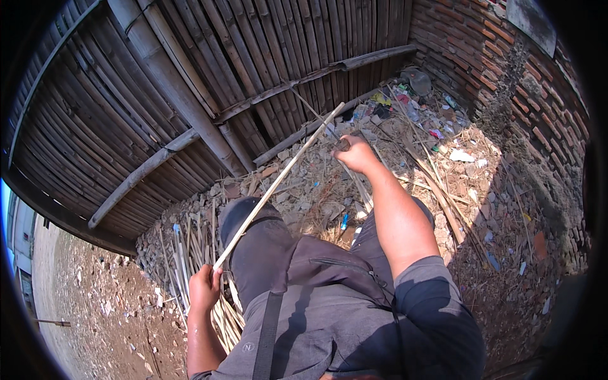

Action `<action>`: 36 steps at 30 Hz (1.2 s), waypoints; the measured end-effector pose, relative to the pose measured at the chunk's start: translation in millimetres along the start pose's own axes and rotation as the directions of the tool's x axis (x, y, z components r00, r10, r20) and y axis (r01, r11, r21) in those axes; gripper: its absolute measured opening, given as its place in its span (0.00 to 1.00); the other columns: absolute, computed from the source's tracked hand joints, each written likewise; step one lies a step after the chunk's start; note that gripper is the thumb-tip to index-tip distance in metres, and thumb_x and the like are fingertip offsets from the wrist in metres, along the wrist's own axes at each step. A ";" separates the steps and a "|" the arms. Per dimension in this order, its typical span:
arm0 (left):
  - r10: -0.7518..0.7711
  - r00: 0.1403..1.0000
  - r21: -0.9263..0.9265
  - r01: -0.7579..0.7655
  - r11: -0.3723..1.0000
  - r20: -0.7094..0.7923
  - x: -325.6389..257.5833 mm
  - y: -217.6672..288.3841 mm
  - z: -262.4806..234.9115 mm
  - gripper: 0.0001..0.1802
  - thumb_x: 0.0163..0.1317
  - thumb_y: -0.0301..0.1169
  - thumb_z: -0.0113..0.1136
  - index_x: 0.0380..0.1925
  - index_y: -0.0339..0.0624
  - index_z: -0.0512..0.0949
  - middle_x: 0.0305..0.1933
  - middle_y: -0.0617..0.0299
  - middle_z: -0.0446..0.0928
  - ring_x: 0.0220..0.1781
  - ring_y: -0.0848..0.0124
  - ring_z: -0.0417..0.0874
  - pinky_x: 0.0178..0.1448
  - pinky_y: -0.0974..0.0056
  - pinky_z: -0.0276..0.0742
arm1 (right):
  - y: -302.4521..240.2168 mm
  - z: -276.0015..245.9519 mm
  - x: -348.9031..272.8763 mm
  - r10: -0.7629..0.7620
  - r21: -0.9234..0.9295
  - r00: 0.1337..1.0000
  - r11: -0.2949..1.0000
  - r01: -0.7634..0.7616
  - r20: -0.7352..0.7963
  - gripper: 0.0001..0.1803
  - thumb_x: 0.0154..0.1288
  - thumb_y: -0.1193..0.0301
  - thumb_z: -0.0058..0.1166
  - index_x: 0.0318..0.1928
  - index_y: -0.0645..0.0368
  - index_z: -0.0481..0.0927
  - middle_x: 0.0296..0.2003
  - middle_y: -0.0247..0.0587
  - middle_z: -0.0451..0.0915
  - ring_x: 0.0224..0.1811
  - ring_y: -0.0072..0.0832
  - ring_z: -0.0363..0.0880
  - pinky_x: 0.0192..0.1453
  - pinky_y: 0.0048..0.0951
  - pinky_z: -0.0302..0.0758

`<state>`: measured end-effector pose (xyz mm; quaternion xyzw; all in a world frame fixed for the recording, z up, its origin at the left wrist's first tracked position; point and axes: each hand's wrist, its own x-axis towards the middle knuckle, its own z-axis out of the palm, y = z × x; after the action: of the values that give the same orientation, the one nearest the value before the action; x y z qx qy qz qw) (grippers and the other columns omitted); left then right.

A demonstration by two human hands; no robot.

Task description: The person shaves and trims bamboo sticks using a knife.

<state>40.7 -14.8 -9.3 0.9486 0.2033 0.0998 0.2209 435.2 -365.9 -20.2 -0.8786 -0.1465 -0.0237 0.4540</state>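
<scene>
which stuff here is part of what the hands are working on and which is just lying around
In use:
- long pale bamboo strip, left hand gripping its near end
- dark-handled tool, mostly hidden, in the right hand, against the strip
- pile of split strips by the left knee

Lying about:
- litter and rubble by the brick wall
- bamboo fence
- dry stalks on the ground

A bamboo strip (pixel 278 180) runs from the left hand (pixel 204 288) toward the bamboo fence (pixel 190 76), rubble (pixel 456 164) lying right.
</scene>
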 end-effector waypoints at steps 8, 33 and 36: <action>0.037 0.997 -0.089 -0.043 0.995 -0.065 18.2 13.0 12.1 0.18 0.72 0.41 0.57 0.31 0.35 0.77 0.25 0.45 0.77 0.29 0.45 0.79 0.35 0.49 0.71 | -12.2 5.2 -8.7 -0.083 -0.275 0.915 0.939 0.205 0.396 0.28 0.51 0.55 0.70 0.49 0.60 0.83 0.45 0.58 0.84 0.50 0.52 0.82 0.54 0.45 0.78; -0.017 0.978 0.016 0.014 1.000 0.208 60.9 14.8 14.4 0.18 0.67 0.38 0.64 0.27 0.36 0.73 0.23 0.45 0.76 0.28 0.42 0.79 0.34 0.46 0.72 | -91.5 23.7 -18.9 -0.111 -0.421 0.808 0.808 0.412 0.578 0.23 0.57 0.49 0.65 0.43 0.53 0.80 0.36 0.48 0.84 0.43 0.49 0.84 0.45 0.49 0.79; -0.013 0.994 0.105 0.001 0.994 0.113 59.2 18.5 18.5 0.18 0.68 0.40 0.62 0.27 0.38 0.73 0.23 0.46 0.78 0.28 0.43 0.80 0.33 0.45 0.73 | -96.0 24.3 -13.4 -0.114 -0.477 0.812 0.759 0.443 0.573 0.22 0.58 0.49 0.65 0.43 0.51 0.80 0.34 0.47 0.84 0.41 0.49 0.84 0.43 0.50 0.79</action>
<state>105.3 -11.6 -11.2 0.9623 0.1989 0.0341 0.1824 393.4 -297.2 39.0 -0.9150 -0.3807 0.0955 0.0929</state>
